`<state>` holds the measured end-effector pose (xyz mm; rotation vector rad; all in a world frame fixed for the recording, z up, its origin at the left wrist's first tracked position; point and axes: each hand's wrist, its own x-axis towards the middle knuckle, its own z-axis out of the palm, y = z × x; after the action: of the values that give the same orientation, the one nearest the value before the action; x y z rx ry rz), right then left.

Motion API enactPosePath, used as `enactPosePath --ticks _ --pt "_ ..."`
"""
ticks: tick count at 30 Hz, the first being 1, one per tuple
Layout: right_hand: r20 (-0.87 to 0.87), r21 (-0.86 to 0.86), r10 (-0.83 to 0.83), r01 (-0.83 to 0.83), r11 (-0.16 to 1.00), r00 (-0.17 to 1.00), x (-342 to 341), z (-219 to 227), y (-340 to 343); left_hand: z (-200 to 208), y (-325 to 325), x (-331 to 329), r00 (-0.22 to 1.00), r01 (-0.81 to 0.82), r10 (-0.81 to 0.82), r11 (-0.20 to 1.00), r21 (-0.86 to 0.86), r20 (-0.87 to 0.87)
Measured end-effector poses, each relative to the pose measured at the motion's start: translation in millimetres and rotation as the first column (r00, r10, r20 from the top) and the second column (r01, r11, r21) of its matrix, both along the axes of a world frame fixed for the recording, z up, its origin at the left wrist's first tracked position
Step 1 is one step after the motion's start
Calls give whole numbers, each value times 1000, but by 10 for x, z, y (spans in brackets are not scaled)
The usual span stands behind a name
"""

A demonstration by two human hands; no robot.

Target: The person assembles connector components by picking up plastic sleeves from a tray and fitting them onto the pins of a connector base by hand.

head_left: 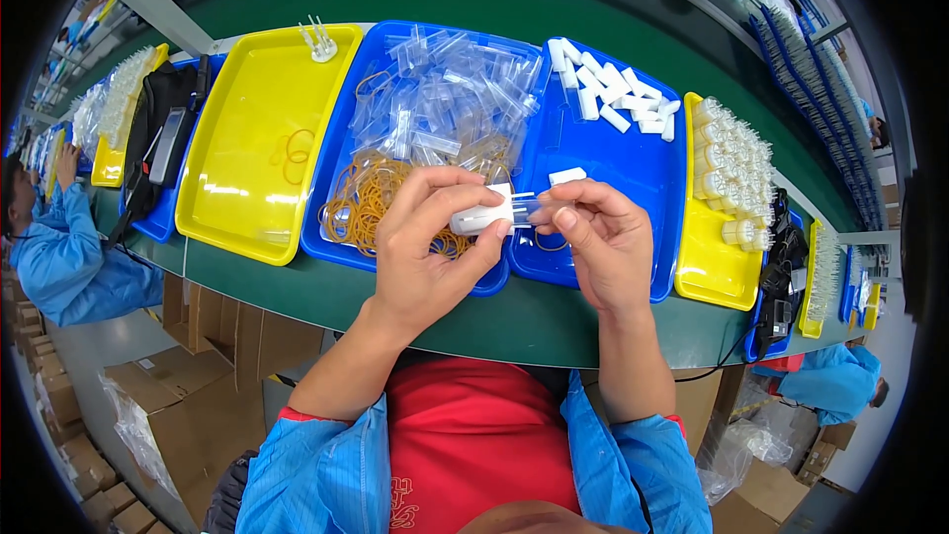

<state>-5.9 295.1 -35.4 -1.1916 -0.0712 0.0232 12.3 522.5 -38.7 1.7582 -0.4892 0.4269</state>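
Note:
My left hand (415, 252) is closed around a white plastic part (482, 217) with thin prongs pointing right. Thumb and fingers of my right hand (611, 245) pinch a small clear plastic piece (532, 215) against those prongs; how far it covers them I cannot tell. Both hands are above the front of two blue trays. Beneath my left hand lies a pile of tan rubber bands (361, 208), with a heap of clear plastic sleeves (445, 89) behind it. A single white block (566, 176) rests just beyond my right fingertips.
A yellow tray (237, 129) at left holds a pronged white part (318, 43) and a few rubber bands. White blocks (618, 89) fill the back of the right blue tray (657, 227). Pronged parts (727, 168) crowd another yellow tray (717, 272). Co-workers in blue sit at both sides.

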Motion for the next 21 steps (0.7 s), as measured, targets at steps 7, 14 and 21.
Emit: enactPosePath --ticks 7,14,21 --pt "17 7 -12 12 1000 1000 -2 1 35 -37 -1 0 999 4 -5 1000 -31 -38" --pt "60 -91 -46 51 995 997 -11 18 38 5 49 -6 1000 27 -27 999 48 4" --pt "31 -186 -33 39 982 999 16 65 14 19 58 -13 998 53 -51 996 77 -19"
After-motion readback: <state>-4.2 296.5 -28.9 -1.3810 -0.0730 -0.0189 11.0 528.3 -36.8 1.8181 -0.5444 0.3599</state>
